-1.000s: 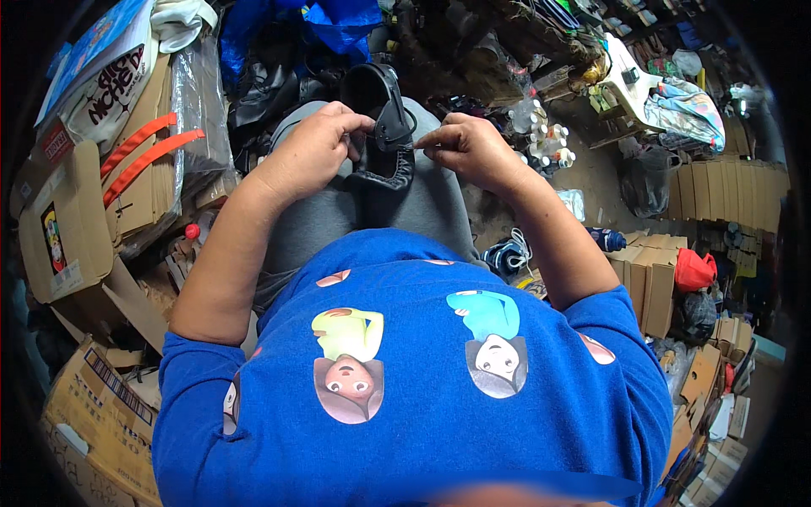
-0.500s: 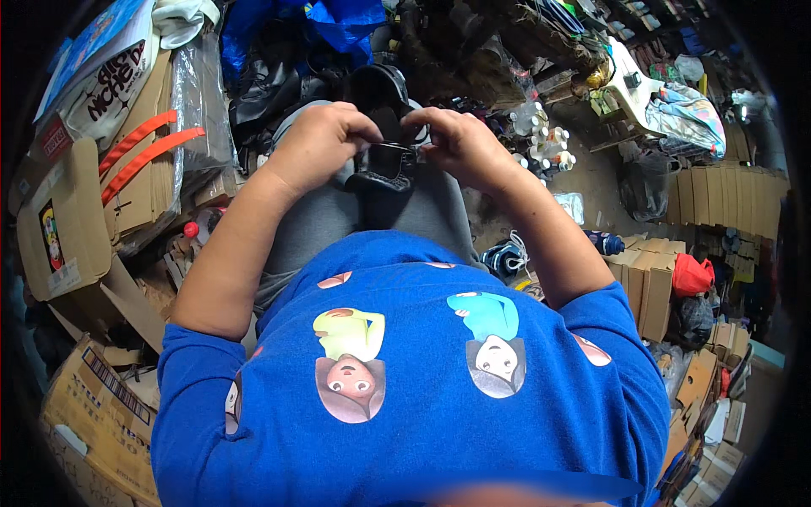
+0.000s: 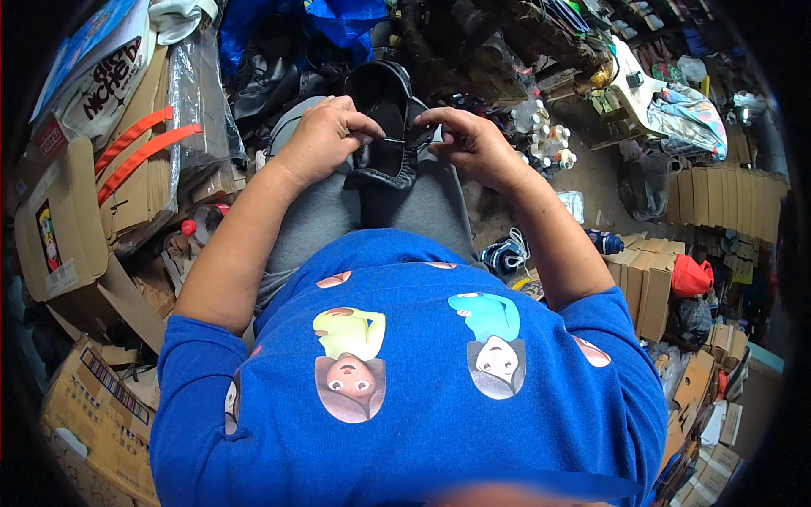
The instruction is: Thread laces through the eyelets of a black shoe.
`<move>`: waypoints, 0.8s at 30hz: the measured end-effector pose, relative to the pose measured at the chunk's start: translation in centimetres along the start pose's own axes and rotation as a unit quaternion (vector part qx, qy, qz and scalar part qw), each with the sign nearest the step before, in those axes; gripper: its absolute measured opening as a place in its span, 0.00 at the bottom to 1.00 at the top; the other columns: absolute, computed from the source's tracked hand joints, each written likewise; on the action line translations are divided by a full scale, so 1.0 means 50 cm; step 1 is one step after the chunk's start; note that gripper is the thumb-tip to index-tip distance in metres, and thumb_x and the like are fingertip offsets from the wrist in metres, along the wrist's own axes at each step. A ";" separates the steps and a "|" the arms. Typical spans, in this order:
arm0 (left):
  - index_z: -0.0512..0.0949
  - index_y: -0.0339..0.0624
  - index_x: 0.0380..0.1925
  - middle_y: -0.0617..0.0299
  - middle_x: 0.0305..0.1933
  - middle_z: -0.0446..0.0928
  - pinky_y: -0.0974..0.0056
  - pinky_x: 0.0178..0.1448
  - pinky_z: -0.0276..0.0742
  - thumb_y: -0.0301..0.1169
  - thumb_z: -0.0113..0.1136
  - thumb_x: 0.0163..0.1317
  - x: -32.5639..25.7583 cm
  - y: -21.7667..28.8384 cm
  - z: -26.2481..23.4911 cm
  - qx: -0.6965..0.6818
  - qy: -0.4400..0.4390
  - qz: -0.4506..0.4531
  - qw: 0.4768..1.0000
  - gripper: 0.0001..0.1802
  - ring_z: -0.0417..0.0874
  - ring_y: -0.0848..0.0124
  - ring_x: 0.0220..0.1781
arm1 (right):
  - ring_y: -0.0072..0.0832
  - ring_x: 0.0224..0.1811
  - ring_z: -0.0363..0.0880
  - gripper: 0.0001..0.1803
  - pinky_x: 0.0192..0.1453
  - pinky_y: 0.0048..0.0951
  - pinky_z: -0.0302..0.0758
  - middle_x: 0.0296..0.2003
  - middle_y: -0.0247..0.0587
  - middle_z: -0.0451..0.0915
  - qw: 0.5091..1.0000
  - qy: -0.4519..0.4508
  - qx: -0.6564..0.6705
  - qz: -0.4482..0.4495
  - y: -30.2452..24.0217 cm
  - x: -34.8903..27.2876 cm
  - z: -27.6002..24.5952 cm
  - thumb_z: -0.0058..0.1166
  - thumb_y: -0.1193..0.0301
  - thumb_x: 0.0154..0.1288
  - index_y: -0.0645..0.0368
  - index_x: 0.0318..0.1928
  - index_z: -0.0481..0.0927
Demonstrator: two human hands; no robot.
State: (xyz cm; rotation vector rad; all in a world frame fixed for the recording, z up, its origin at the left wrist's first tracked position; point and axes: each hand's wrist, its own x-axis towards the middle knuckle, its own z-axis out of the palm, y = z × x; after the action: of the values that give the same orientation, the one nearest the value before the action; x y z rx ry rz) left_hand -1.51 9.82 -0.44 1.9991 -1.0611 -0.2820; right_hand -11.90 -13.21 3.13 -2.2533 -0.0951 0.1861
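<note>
A black shoe [image 3: 385, 158] lies across my lap, its opening facing up and a dark lining showing inside. My left hand [image 3: 325, 142] is at its left side, with thumb and forefinger pinched at the edge of the opening. From those fingertips a thin, needle-like piece [image 3: 394, 140] reaches over the opening. On the other side, my right hand [image 3: 473, 148] has its forefinger bent toward the shoe's right edge and its thumb tucked below. What the right fingertips hold is too small to make out.
Bent cardboard boxes [image 3: 61, 220] and orange straps [image 3: 139, 148] crowd the left. Dark shoes and a blue plastic bag [image 3: 342, 29] lie beyond my knees. Several white-capped bottles [image 3: 553, 145] stand to the right, with a white chair-like piece [image 3: 629, 80] and more cartons [image 3: 646, 275] farther out.
My right hand has shifted slightly right, its fingers opening a little from their earlier curl. My left hand has moved very little, and the shoe sits slightly more upright between them.
</note>
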 end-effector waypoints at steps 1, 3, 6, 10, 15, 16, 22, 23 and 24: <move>0.85 0.50 0.33 0.64 0.25 0.69 0.65 0.39 0.66 0.21 0.62 0.47 0.001 0.001 0.001 0.010 0.001 0.003 1.000 0.13 0.70 0.68 0.34 | 0.20 0.26 0.66 0.25 0.33 0.24 0.68 0.23 0.29 0.66 1.000 0.002 -0.007 -0.011 0.003 0.001 0.000 0.59 0.79 0.52 0.44 0.51 0.76; 0.85 0.49 0.32 0.63 0.25 0.70 0.65 0.40 0.66 0.21 0.62 0.47 0.002 -0.002 0.004 0.014 0.005 0.014 1.000 0.12 0.70 0.67 0.34 | 0.20 0.26 0.66 0.26 0.33 0.23 0.68 0.23 0.28 0.66 1.000 0.003 -0.013 -0.023 0.001 0.000 0.002 0.59 0.80 0.52 0.44 0.52 0.76; 0.84 0.46 0.31 0.62 0.26 0.71 0.63 0.40 0.67 0.21 0.62 0.46 0.005 -0.008 0.011 0.013 0.004 0.023 1.000 0.11 0.70 0.65 0.34 | 0.17 0.26 0.67 0.25 0.33 0.20 0.68 0.22 0.27 0.68 0.995 0.015 0.088 0.048 -0.010 -0.004 0.012 0.60 0.80 0.51 0.48 0.52 0.75; 0.81 0.41 0.31 0.62 0.29 0.75 0.63 0.41 0.68 0.22 0.62 0.45 0.012 0.011 0.015 -0.010 -0.030 -0.019 0.999 0.10 0.72 0.65 0.34 | 0.11 0.28 0.68 0.21 0.31 0.15 0.66 0.26 0.23 0.71 0.978 0.051 0.184 0.089 0.043 -0.007 0.042 0.64 0.77 0.54 0.56 0.48 0.73; 0.81 0.43 0.33 0.60 0.31 0.78 0.62 0.44 0.71 0.26 0.64 0.45 0.022 0.008 0.050 -0.189 -0.026 -0.092 0.977 0.12 0.76 0.63 0.36 | 0.11 0.27 0.70 0.12 0.28 0.14 0.64 0.27 0.24 0.74 0.952 0.026 0.279 0.126 0.018 0.006 0.046 0.66 0.72 0.54 0.58 0.36 0.76; 0.82 0.45 0.33 0.59 0.31 0.80 0.60 0.46 0.74 0.29 0.66 0.46 0.023 0.004 0.056 -0.256 -0.032 -0.118 0.959 0.11 0.78 0.61 0.37 | 0.11 0.27 0.70 0.12 0.28 0.14 0.64 0.27 0.24 0.74 0.952 0.026 0.279 0.124 0.005 0.012 0.045 0.66 0.72 0.54 0.58 0.36 0.76; 0.81 0.40 0.27 0.59 0.27 0.76 0.63 0.41 0.71 0.26 0.67 0.43 0.009 0.015 0.041 -0.125 0.058 0.012 0.990 0.09 0.76 0.63 0.34 | 0.12 0.28 0.70 0.08 0.31 0.16 0.65 0.26 0.25 0.73 0.971 0.040 0.218 0.085 0.019 0.025 0.036 0.66 0.71 0.54 0.59 0.27 0.78; 0.81 0.40 0.27 0.59 0.27 0.76 0.63 0.41 0.71 0.26 0.67 0.43 -0.003 0.015 0.030 -0.123 0.057 0.013 0.991 0.09 0.76 0.63 0.34 | 0.15 0.30 0.72 0.08 0.35 0.19 0.68 0.27 0.28 0.75 0.960 0.032 0.264 0.088 0.032 0.023 0.022 0.66 0.72 0.52 0.60 0.27 0.79; 0.78 0.38 0.24 0.61 0.27 0.73 0.65 0.38 0.69 0.25 0.66 0.44 -0.018 0.012 0.012 -0.101 0.050 0.010 0.994 0.06 0.74 0.66 0.33 | 0.18 0.32 0.74 0.09 0.38 0.23 0.70 0.27 0.31 0.77 0.946 0.025 0.309 0.091 0.045 0.016 0.012 0.67 0.72 0.50 0.61 0.27 0.80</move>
State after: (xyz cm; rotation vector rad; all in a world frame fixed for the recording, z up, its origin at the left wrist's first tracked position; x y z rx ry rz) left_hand -2.74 10.00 -0.54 1.8022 -0.9506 -0.2641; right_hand -11.20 -14.08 0.96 -1.6354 0.1791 0.2208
